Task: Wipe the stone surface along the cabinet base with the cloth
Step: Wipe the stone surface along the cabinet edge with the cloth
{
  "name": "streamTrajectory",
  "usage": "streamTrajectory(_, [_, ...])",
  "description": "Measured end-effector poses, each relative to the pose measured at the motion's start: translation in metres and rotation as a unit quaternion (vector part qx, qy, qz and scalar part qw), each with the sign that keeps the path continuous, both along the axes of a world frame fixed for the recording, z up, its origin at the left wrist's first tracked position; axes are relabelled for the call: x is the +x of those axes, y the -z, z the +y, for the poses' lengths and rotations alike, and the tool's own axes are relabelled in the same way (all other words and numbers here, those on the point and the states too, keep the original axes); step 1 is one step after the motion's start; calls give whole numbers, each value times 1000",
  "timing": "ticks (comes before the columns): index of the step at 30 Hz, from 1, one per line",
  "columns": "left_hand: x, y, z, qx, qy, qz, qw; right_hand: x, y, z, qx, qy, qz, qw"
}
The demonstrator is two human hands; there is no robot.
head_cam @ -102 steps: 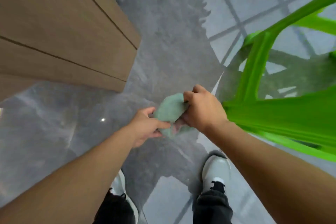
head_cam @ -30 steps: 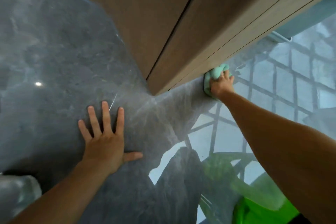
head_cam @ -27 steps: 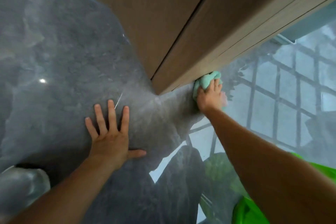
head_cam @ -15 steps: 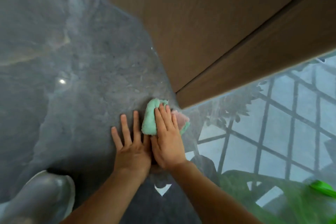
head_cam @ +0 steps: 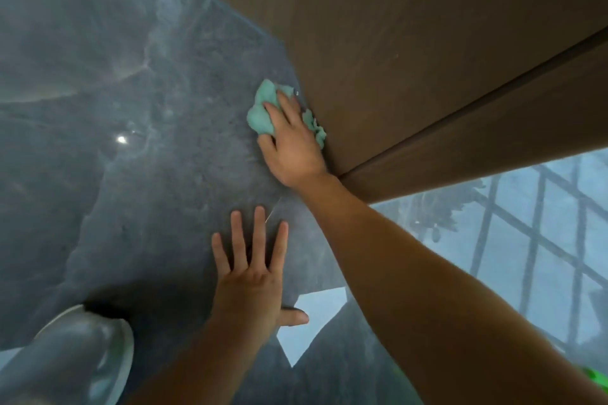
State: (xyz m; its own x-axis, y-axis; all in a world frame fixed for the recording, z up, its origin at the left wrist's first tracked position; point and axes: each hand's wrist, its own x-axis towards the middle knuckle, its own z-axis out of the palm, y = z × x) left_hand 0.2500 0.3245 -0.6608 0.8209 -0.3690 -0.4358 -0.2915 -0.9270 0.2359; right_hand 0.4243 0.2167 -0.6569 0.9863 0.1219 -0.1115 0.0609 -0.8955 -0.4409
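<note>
Head view, the only one available: the right hand lies palm-down on a bunched green cloth, fingers spread over it and pressing it onto the grey stone surface; this grip is a flat press, not a closed fist, and the cloth bulges out on both sides of the fingers. The cloth sits right against the foot of the wooden cabinet, on the left face just short of the corner, with a frayed lobe wedged between hand and wood. The left hand is open and empty, fingers splayed, flat on the stone nearer the body, judged to be bearing weight as a prop. A grey shoe toe shows at lower left. Risks, as judgement: because the cloth is only pinned, not clasped, a fast stroke could let it roll out from under the palm, leaving bare skin dragging on stone. Knuckles run close to the cabinet edge, so a stroke angled inward may scrape them on the wood or jam the cloth at the corner. The polished stone looks slick; if it is damp, the propping left hand could slide and shift the body forward. The bunched shape may skip the joint line itself, leaving a strip unwiped.
</note>
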Motion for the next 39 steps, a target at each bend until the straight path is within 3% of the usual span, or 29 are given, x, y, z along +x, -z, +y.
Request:
streamTrajectory(4, [5, -6, -1, 2, -3, 20, 1000, -102, -2, -31, 10, -16, 26, 999])
streamTrajectory(7, [2, 1, -3, -3, -22, -4, 1000, -144, -3, -29, -4, 38, 46, 998])
streamTrajectory(10, [2, -2, -4, 1, -28, -1, 1000, -133, 1, -14, -26, 59, 56, 996])
streamTrajectory(14, [0, -3, -2, -18, -7, 4, 1000, -69, 9, -13, -83, -23, 49, 995])
streamTrajectory(22, [-8, 7, -9, 2, -22, -19, 1000, 36, 7, -3, -87, -44, 42, 994])
streamTrajectory(27, [-10, 5, -8, 0, -8, -8, 1000, -23, 0, -14, -45, -36, 33, 998])
streamTrajectory(33, [-6, 6, -8, -11, -27, -14, 999, -140, -9, -46, -17, -26, 100, 994])
streamTrajectory(39, [-3, -3, -8, -21, -18, 0, 1000, -129, -5, -23, -27, 16, 116, 993])
